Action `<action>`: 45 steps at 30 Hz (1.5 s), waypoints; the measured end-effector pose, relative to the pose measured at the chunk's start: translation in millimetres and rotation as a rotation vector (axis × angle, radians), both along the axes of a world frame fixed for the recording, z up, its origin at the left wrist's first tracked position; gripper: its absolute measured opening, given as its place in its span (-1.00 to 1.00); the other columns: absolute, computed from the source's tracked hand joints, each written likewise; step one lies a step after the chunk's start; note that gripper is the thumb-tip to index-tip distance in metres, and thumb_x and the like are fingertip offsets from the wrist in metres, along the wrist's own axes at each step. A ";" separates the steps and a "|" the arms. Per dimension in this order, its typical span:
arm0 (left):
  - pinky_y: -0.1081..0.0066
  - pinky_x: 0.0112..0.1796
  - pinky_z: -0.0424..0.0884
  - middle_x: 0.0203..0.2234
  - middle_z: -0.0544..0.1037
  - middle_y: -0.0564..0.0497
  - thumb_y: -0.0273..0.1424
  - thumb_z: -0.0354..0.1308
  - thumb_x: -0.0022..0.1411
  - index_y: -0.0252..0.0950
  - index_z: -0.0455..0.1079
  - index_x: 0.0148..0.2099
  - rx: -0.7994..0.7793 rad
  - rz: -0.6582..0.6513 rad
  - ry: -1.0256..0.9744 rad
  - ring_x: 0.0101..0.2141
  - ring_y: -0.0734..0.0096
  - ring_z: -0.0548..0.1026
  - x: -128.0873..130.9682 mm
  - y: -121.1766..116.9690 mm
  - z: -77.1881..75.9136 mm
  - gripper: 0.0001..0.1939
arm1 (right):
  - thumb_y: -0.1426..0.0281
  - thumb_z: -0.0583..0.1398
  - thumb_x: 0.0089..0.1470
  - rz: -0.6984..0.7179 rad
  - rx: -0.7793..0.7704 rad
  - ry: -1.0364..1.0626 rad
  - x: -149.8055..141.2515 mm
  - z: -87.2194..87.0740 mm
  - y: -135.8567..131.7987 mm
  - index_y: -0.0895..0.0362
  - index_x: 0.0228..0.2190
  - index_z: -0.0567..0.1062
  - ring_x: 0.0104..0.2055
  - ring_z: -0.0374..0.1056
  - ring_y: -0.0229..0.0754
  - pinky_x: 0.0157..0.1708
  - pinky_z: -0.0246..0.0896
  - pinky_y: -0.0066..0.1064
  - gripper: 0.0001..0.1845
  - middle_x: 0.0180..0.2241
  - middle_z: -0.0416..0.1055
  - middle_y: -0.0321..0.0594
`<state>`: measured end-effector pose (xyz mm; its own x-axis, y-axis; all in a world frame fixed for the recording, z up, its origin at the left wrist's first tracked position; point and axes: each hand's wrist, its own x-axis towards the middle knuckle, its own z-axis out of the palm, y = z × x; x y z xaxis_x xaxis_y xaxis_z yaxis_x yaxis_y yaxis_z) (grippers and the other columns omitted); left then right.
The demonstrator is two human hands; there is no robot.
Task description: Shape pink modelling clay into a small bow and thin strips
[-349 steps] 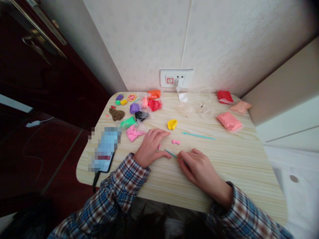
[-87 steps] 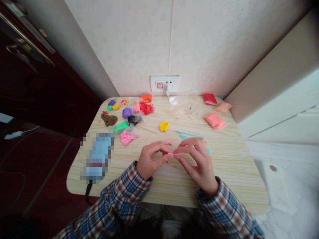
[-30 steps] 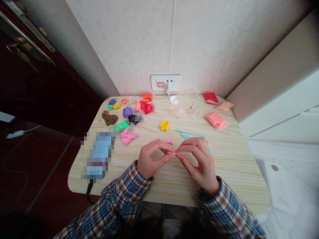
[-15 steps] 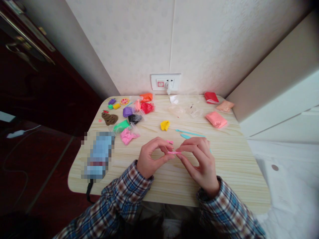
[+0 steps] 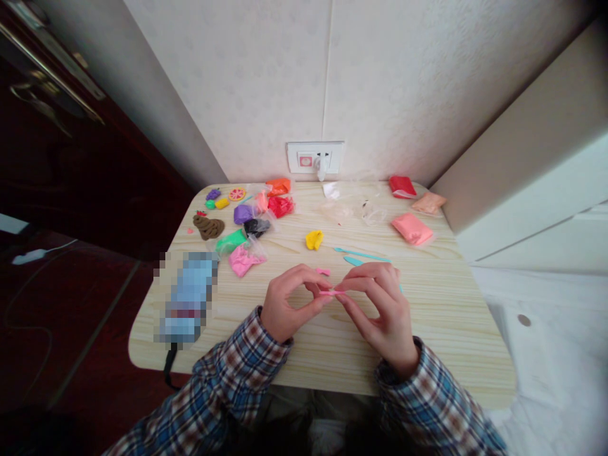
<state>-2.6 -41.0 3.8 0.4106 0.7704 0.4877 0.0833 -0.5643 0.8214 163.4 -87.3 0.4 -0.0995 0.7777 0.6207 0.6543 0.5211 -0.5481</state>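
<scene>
Between the left hand point(image 5: 287, 301) and the right hand point(image 5: 382, 301), a pink strip point(image 5: 327, 293) is pinched by both, its shaping seemingly unfinished. Just beyond them lies a small pink bow point(image 5: 323, 272), apparently complete; farther out on the bench point(image 5: 437, 310), yellow clay point(image 5: 314, 240) and a blue stick point(image 5: 363, 254).

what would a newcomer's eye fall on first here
Probably the left hand and right hand, pinching a thin pink clay strip between them over the pale wood-grain table. Next, the folded yellow clay lump beyond them and the coiled brown clay mound near the table's left edge.
</scene>
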 end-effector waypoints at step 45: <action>0.46 -0.41 0.38 -0.53 0.52 -0.01 -0.40 0.22 0.15 -0.35 0.46 -0.38 -0.112 0.002 0.023 -0.47 0.46 0.43 -0.4 0.7 -0.6 -0.88 | 0.44 0.20 0.09 -0.019 -0.010 -0.013 0.5 -1.3 0.3 0.04 -0.25 0.38 -0.22 0.28 -0.15 -0.22 0.10 -0.21 -0.85 -0.30 0.36 -0.24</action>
<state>-3.0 -40.3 3.2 0.4192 0.8204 0.3889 0.1033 -0.4687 0.8773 163.9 -87.0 -0.9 -0.0925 0.7857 0.6116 0.6712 0.5029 -0.5446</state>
